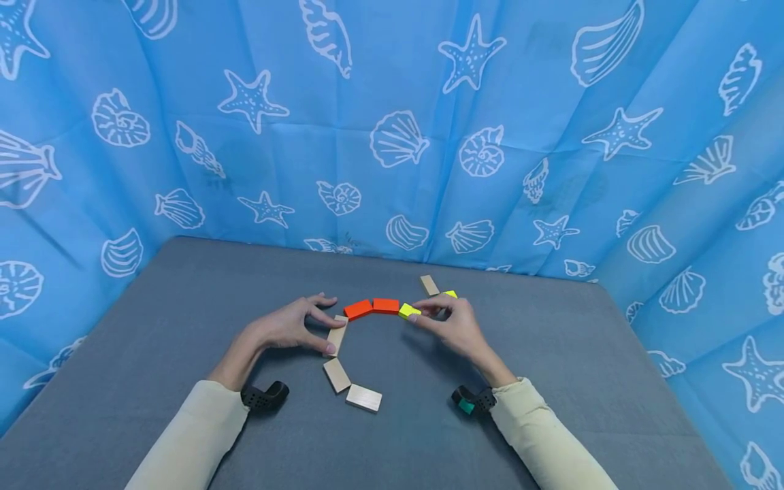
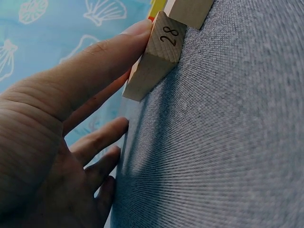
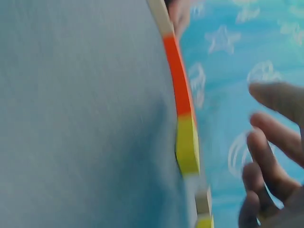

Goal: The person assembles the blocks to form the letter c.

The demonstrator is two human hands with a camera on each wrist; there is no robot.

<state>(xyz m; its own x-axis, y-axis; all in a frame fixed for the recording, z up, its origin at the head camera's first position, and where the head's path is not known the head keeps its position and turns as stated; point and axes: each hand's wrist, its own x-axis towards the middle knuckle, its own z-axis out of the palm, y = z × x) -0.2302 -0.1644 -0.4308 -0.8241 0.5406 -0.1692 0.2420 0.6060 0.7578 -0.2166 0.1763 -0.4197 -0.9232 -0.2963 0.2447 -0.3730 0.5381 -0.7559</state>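
Note:
In the head view, my left hand (image 1: 288, 325) pinches a plain wooden block (image 1: 337, 336) by its two ends, thumb at the near end. The left wrist view has the thumb against the end of this wooden block (image 2: 164, 40), which bears the number 28. Two orange-red blocks (image 1: 386, 306) continue the curved row, followed by a yellow block (image 1: 407, 310). My right hand (image 1: 450, 328) hovers beside that yellow block. In the right wrist view, its loose fingers (image 3: 273, 152) are apart from the yellow block (image 3: 188, 147).
Two more plain blocks, a tilted one (image 1: 336, 375) and a near one (image 1: 364, 398), carry the curve toward me. Beyond the right hand lie another plain block (image 1: 430, 285) and a second yellow block (image 1: 450, 294). A blue curtain (image 1: 392, 197) hangs behind the grey table (image 1: 202, 292).

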